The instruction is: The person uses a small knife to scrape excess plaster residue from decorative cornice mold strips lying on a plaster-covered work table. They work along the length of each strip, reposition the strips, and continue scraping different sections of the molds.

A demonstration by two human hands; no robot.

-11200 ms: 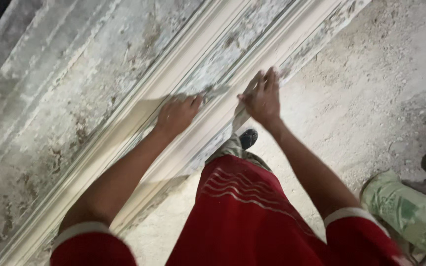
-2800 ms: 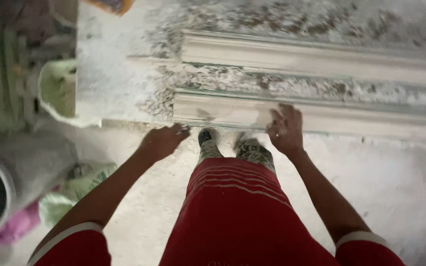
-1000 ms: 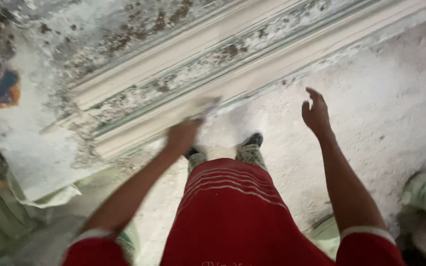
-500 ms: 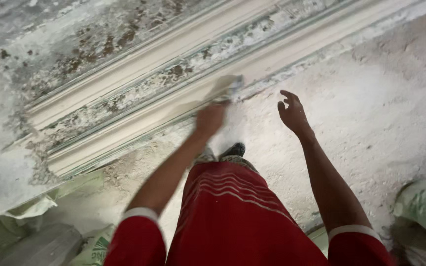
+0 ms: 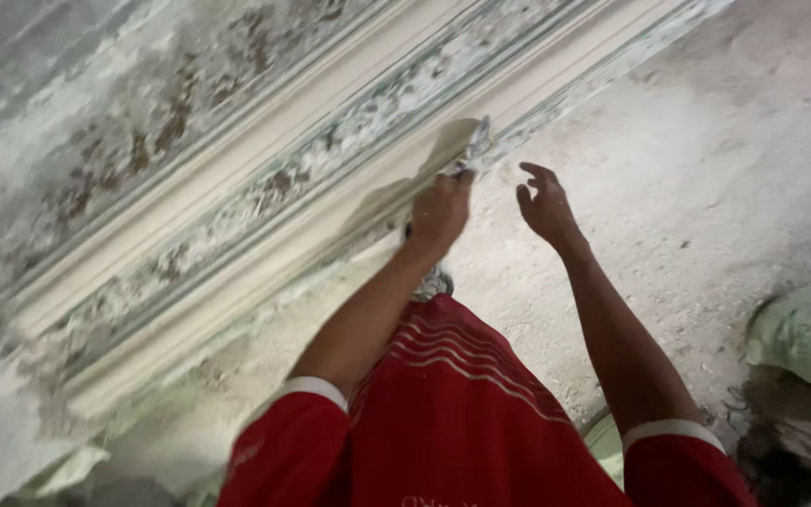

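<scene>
- Two long plaster mouldings lie side by side on a dusty slab [image 5: 68, 113], the near moulding [image 5: 265, 268] and the far moulding [image 5: 237, 188]; the long axis of each runs from lower left to upper right of the view, upper ends pointing toward the top right corner.
- Left hand [image 5: 440, 211]: fingers curled shut around a small crumpled rag [image 5: 473, 150], pale and grey, pressed on the near moulding's outer edge well along toward its upper end. The rag sticks up past the knuckles.
- Right hand [image 5: 546, 205]: spread loosely, fingers part-curled, holding nothing, hovering over the gritty floor [image 5: 706, 188] just beside the left hand, clear of the moulding.
- Half a second ago the left hand was lower down the same moulding; it has slid up and rightward along the edge. The right hand has kept its loose, empty pose.
- A pale green sack [image 5: 804, 338] lies at the right edge.
- Red shirt with white sleeve trim fills the lower frame.
</scene>
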